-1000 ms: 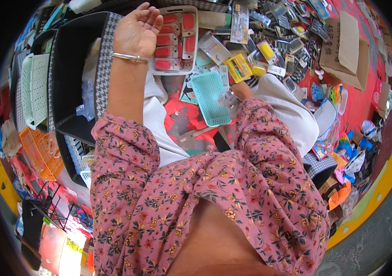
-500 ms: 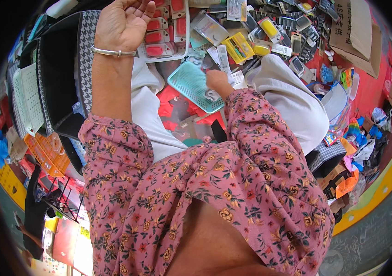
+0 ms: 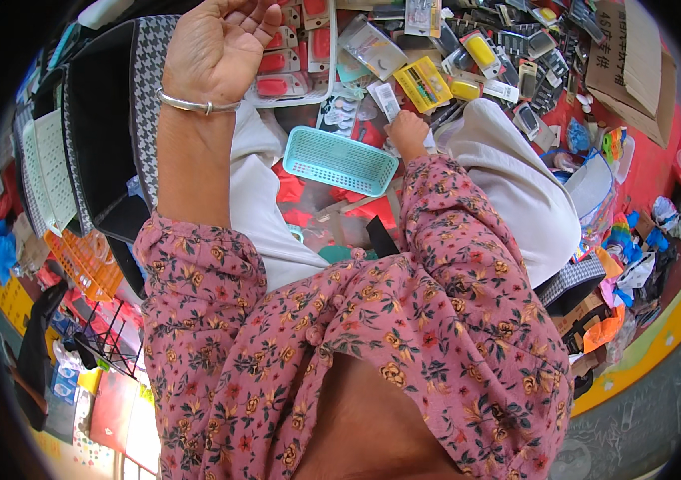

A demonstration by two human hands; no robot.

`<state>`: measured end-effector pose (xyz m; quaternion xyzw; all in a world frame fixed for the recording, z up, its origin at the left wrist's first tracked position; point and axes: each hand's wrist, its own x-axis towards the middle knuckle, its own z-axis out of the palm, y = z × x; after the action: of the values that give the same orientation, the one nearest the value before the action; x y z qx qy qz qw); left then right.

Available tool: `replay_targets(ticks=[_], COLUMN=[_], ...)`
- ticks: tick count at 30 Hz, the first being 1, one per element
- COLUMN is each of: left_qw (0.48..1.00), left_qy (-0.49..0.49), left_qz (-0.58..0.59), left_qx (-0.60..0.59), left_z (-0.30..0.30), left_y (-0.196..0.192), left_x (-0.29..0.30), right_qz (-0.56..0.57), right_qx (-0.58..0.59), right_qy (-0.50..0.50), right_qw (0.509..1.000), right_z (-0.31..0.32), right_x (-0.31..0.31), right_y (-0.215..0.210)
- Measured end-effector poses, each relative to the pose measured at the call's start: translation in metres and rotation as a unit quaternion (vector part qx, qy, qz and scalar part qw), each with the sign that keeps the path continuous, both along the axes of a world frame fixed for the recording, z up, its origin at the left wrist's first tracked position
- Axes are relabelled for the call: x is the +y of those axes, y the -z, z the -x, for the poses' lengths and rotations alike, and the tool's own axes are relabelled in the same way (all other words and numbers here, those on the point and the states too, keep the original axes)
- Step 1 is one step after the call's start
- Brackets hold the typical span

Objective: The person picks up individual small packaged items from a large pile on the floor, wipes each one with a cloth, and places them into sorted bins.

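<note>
1. The left hand [image 3: 216, 48] is raised palm-up with fingers loosely curled, holding nothing; one silver bangle [image 3: 196, 104] circles its wrist.
2. The right hand [image 3: 408, 134] is closed around one small white packet [image 3: 388, 102] (the grip itself is partly hidden), just beside one teal plastic basket [image 3: 340, 160] lying between the knees.
3. Beyond the left hand lies one clear tray of red items [image 3: 296, 60]; one yellow carded pack [image 3: 424, 84] sits near the right hand.
</note>
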<state>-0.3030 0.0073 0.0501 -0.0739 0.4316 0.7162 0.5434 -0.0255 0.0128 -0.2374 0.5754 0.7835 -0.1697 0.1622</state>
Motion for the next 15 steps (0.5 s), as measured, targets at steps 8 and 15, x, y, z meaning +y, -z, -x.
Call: replay_targets(ticks=[8, 15], left_qw=[1.0, 1.0], left_qy=[0.013, 0.004], left_qz=[-0.008, -0.024], left_qx=[-0.003, -0.001], left_z=[0.0, 0.007], left_y=[0.002, -0.001], left_x=[0.006, -0.005], right_qz=[0.215, 0.17], right_qx=[0.184, 0.004], right_qy=[0.286, 0.041], right_qw=[0.915, 0.985], right_z=[-0.07, -0.025], right_x=[0.036, 0.018], right_y=[0.034, -0.007])
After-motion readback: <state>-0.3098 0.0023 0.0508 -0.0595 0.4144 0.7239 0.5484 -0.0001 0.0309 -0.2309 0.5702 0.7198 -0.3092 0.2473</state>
